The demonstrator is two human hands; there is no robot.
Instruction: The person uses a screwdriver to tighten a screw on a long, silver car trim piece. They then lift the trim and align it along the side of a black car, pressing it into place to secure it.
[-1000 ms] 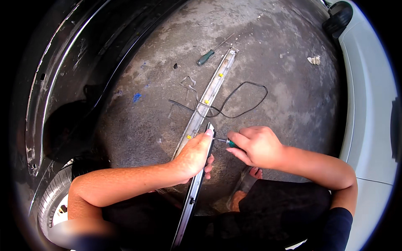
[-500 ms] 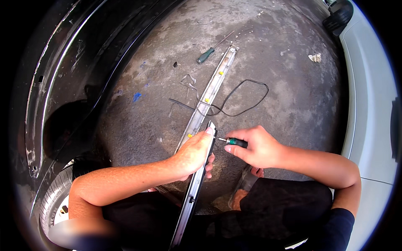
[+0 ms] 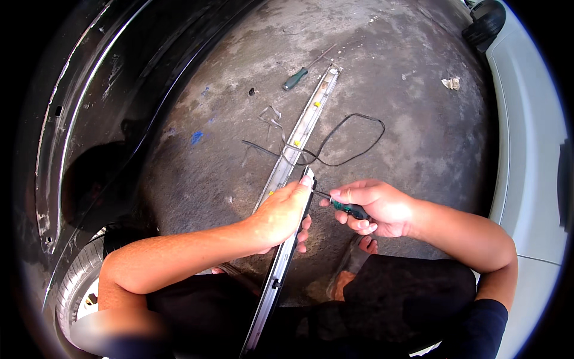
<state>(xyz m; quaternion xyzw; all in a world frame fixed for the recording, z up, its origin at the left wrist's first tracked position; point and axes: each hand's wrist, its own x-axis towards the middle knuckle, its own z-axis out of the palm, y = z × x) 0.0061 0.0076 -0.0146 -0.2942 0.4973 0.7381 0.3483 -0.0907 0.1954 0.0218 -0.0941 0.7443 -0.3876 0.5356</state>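
My left hand is wrapped round the upper part of a long black and silver trim strip, its thumb near the top end. The strip slants down between my legs. In my right hand is a short screwdriver with a dark green and black handle. Its shaft points left, and the tip meets or nearly meets the strip's edge just below the left thumb; the exact contact is too small to tell. Beyond my hands a second silver strip with yellow clips lies on the floor.
A thin black cord loops across the floor strip. Farther off lies another green-handled screwdriver. A black car panel with a wheel stands on the left, a pale car body on the right. A crumpled pale scrap is on the concrete.
The right hand has turned and its fingers have shifted on the screwdriver, whose handle now tilts lower to the right. The strip's top end and left hand have moved slightly up and right.
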